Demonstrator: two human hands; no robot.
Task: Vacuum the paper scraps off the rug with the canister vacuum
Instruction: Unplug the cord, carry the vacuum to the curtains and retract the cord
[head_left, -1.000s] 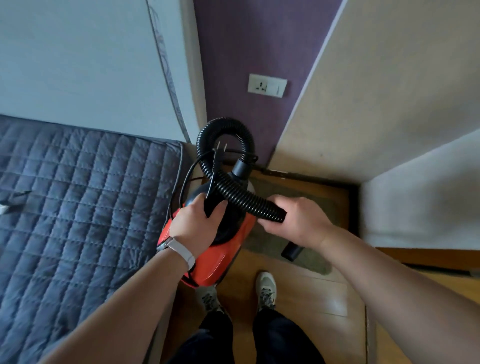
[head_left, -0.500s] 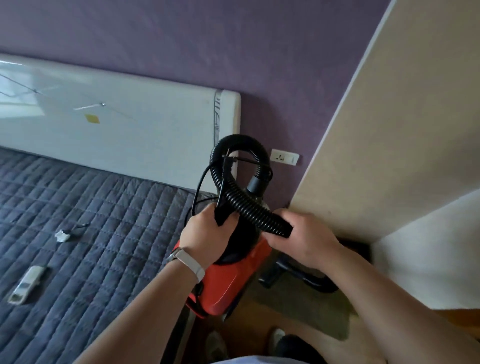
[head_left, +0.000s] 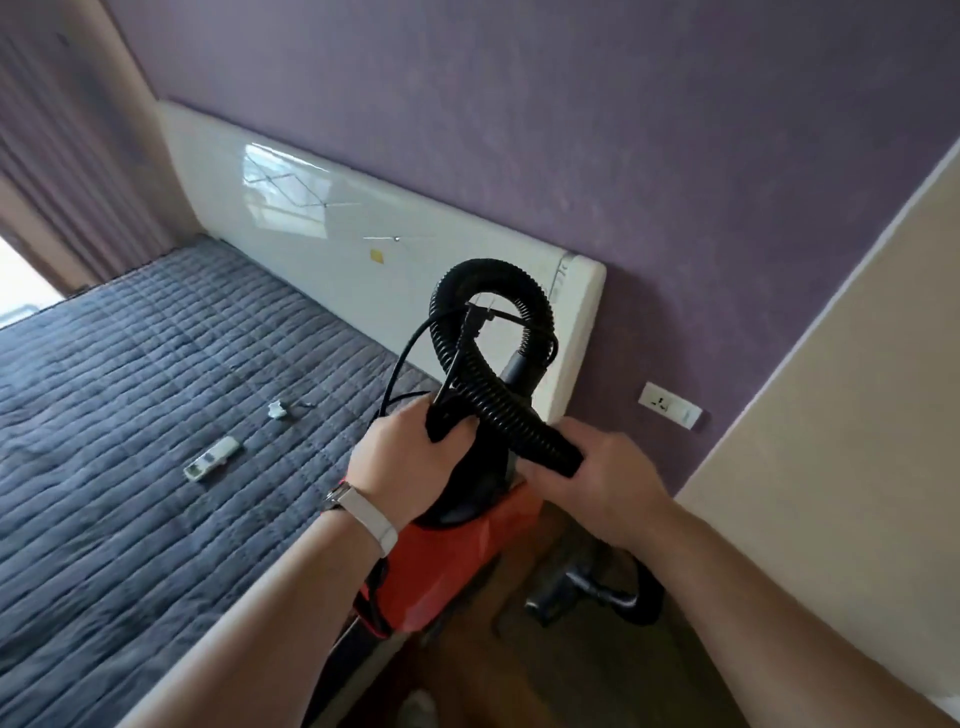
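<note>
Holding the canister vacuum (head_left: 447, 566) at the centre of the frame, I am only setting up. My left hand (head_left: 410, 462) is gripping its black top handle, and my right hand (head_left: 597, 483) is clamping round the ribbed hose (head_left: 488, 395) just beside it. The plug (head_left: 475, 317) is hanging inside the hose loop, well apart from the wall socket (head_left: 670, 405) at centre right, so I am judging nothing vacuumed yet. The floor nozzle (head_left: 582, 592) is lying at lower right. I am seeing no paper scraps and cannot make out the rug; plugging in and all the cleaning are remaining.
</note>
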